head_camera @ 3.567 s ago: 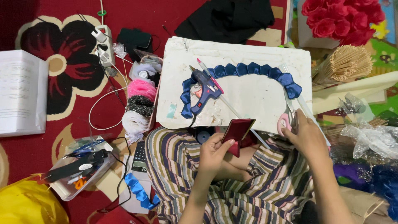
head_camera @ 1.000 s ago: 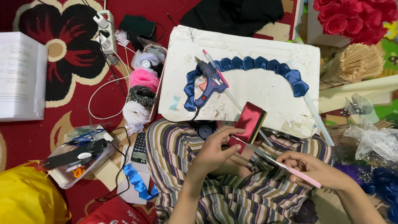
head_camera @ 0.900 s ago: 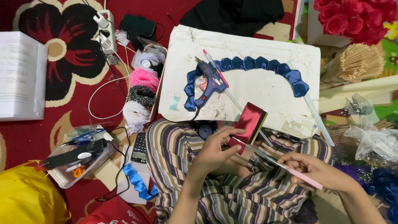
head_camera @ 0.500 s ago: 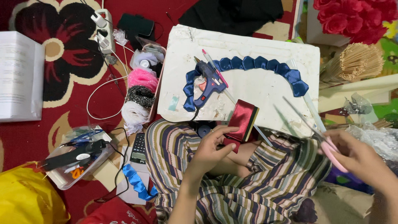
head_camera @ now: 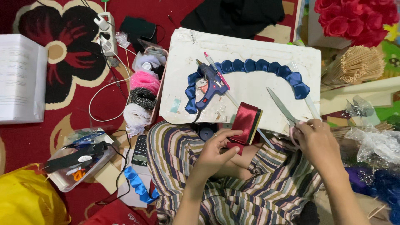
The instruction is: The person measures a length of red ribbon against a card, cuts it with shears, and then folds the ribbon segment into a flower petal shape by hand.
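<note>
My left hand [head_camera: 216,152] grips a roll of dark red satin ribbon [head_camera: 246,121] over my striped lap, at the near edge of a white board [head_camera: 250,83]. My right hand [head_camera: 316,143] holds pink-handled scissors [head_camera: 284,109] with the blades pointing up-left onto the board. On the board lies an arc of folded blue ribbon petals [head_camera: 258,66] and a blue glue gun [head_camera: 210,85] with a pink glue stick.
Left of the board are a box of pink, black and white yarn-like rolls [head_camera: 141,98], a power strip [head_camera: 105,33], an open book [head_camera: 21,79], a clear tray of tools [head_camera: 77,156] and a blue ribbon piece [head_camera: 137,185]. Red fabric roses [head_camera: 354,18] and wooden skewers [head_camera: 358,64] lie right.
My right hand has carried the scissors from over my lap out to the right and then up onto the board's edge. The left hand keeps hold of the red ribbon roll.
</note>
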